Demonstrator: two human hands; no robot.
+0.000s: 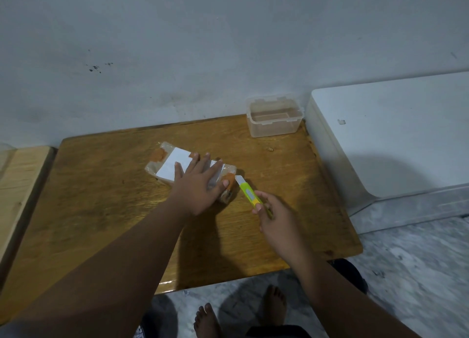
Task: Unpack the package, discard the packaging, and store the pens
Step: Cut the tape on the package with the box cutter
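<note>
Fingers (214,171) of the left hand (195,189) lie straight, pinning to the brown wooden desk (101,198) a tape-wrapped rectangular package (175,160), apparently unopened. The clear plastic box (274,130) behind holds no pens. The right hand (274,221) grips a yellow-green utility knife (250,193) just beside the package's end.

Dim, flat indoor light, cool grey-blue cast. Source seems upper left: soft shadows fall right of left hand (195,188) and right hand (275,219) onto surface (101,198). Broad soft shadow on white box (396,134), right. Small glare at surface front edge. Floor (418,274) lower right smeared by blur. Wide-angle bowing at edges.
</note>
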